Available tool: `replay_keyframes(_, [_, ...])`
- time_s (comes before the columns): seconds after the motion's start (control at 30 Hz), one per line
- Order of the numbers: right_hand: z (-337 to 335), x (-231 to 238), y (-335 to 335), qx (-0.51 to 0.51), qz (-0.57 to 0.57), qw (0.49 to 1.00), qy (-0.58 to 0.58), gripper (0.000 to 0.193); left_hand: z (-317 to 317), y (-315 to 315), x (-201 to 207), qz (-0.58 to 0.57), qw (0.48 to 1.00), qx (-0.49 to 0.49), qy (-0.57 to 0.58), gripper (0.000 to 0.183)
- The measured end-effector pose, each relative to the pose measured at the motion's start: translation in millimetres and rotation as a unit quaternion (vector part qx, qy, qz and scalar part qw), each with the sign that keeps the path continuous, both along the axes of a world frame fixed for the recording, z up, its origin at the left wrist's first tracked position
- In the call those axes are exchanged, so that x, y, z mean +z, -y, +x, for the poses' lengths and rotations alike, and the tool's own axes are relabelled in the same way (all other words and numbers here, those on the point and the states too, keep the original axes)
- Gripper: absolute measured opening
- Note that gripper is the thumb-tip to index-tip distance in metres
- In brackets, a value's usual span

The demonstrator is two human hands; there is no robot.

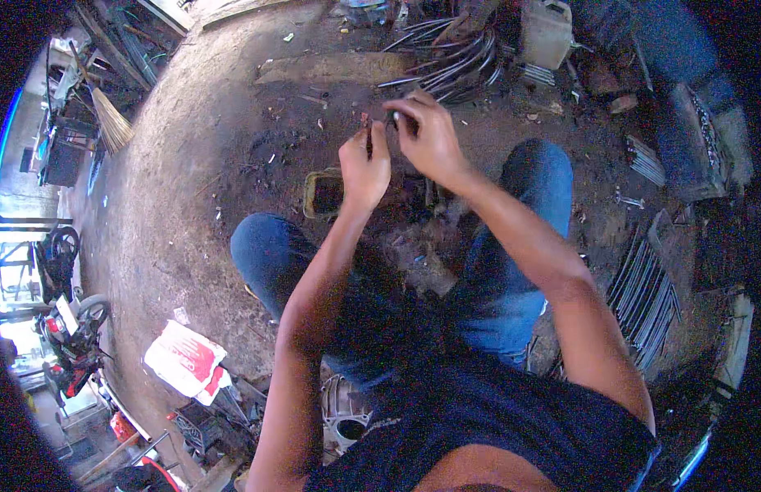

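Note:
My left hand (366, 168) is raised in front of me, fingers pinched together round something small and dark that I cannot name. Close beside it on the right, my right hand (432, 143) is closed too, thumb against curled fingers, with a small dark piece at its fingertips. The two sets of fingertips nearly meet. Below my left hand stands a small rectangular tub (309, 197) with a yellowish rim and a dark inside; my wrist and forearm hide part of its right side.
Coiled dark hoses or rods (470, 70) and a pale jerrycan (547, 34) lie ahead. To the right are a spanner (629, 200), bundled metal rods (647, 295) and a crate (696, 148). A broom (111, 121), a motorcycle (73, 336) and a white-and-red sack (184, 361) are left.

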State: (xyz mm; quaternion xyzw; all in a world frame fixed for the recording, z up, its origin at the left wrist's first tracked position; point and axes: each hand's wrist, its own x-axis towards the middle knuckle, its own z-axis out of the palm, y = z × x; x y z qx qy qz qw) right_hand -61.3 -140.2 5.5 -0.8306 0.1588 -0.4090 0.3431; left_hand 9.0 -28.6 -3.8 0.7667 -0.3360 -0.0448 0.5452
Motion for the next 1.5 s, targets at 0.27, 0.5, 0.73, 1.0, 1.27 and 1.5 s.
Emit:
replay_keyframes(0.27, [-1.8, 8.1, -0.5, 0.030, -0.016, 0.999, 0.027, 0.016, -0.7, 2.5, -1.6, -0.063, 0.998, -0.003, 0.000, 0.038])
replay_keyframes(0.5, [-5.5, 6.8, -18.1, 0.011, -0.056, 0.997, -0.044, 0.013, 1.9, 0.2, -3.6, 0.042, 0.998, -0.010, 0.036, 0.036])
replay_keyframes(0.73, [-1.7, 7.0, -8.6, -0.011, -0.077, 0.994, -0.071, 0.011, 0.5, -1.0, -3.5, 0.031, 0.999, -0.003, 0.005, 0.039])
replay_keyframes(1.0, [2.3, -4.8, 9.7, -0.023, -0.086, 0.995, -0.051, 0.011, 5.9, -1.2, -10.7, 0.032, 0.998, -0.009, 0.050, 0.040])
replay_keyframes(1.27, [1.9, -14.6, 16.4, -0.069, -0.111, 0.990, -0.059, 0.012, 4.1, -0.5, -8.9, -0.003, 0.999, -0.020, 0.041, 0.041])
replay_keyframes(1.5, [6.3, -11.8, 30.9, -0.060, -0.080, 0.992, -0.079, 0.012, 1.5, 0.1, -6.1, 0.032, 0.999, -0.024, 0.001, 0.040])
